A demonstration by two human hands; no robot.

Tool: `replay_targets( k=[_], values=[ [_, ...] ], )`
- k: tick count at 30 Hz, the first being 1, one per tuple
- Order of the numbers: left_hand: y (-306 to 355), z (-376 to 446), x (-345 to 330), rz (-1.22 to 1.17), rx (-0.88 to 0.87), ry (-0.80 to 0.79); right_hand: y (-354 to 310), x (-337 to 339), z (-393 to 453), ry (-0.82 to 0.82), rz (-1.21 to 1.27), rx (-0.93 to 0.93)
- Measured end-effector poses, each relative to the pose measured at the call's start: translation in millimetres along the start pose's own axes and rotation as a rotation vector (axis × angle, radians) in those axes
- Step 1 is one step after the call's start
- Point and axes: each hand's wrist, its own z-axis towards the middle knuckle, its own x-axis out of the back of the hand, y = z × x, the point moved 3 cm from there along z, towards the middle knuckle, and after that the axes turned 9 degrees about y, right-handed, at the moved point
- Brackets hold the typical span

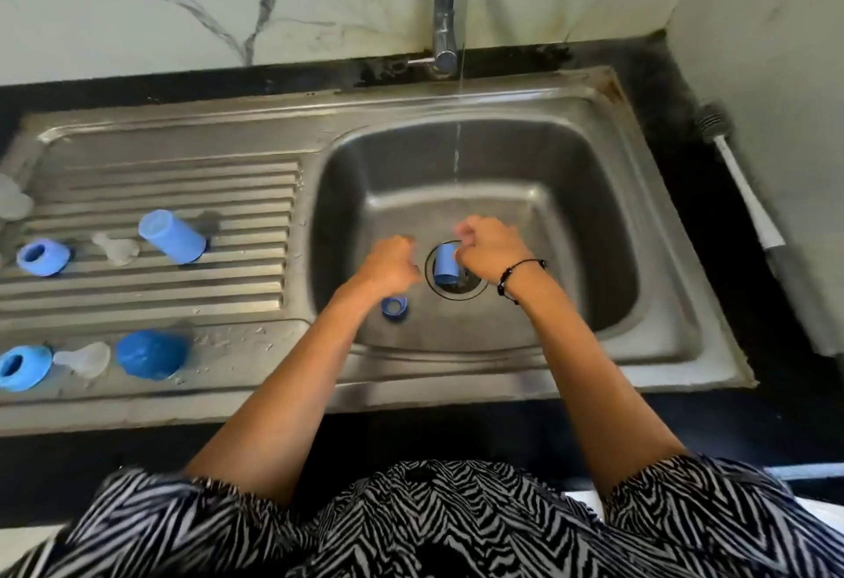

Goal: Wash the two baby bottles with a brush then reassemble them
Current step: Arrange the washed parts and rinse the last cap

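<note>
In the sink basin a small light-blue bottle piece stands over the drain. My right hand is curled against its upper rim and seems to pinch it. My left hand hovers just left of it, fingers curled, with nothing seen in it. A blue screw ring lies on the basin floor below my left hand. On the drainboard are a light-blue bottle, a dark-blue bottle, two blue rings and two clear nipples.
The tap runs a thin stream into the basin behind my hands. A bottle brush lies on the black counter right of the sink, against the wall. A clear cap sits at the drainboard's far left edge.
</note>
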Motion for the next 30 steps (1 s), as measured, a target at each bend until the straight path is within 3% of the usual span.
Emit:
replay_targets(
  k=[7,11,15,18,21,24,26,30],
  values=[
    [-36,31,-58,0.369,0.054,-0.198,-7,-60,31,-0.281,-0.207,0.071],
    [-55,45,-81,0.385,0.118,-0.236,-3,-78,46,-0.339,-0.193,0.028],
    [-52,49,-87,0.307,0.163,-0.168,5,-82,58,-0.281,-0.125,-0.052],
    [-40,61,-71,0.010,0.236,-0.063,6,-74,66,-0.203,-0.073,-0.077],
    [-15,85,-47,-0.662,0.391,-0.011,-4,-49,75,-0.104,0.072,-0.079],
    [19,106,-21,-1.075,0.486,-0.023,-21,-12,87,-0.008,0.172,0.034],
    [44,115,-4,-1.248,0.514,-0.043,-28,11,97,0.045,0.149,0.120],
    [82,129,17,-1.328,0.488,-0.039,-29,37,111,0.150,0.127,0.181]
  ],
)
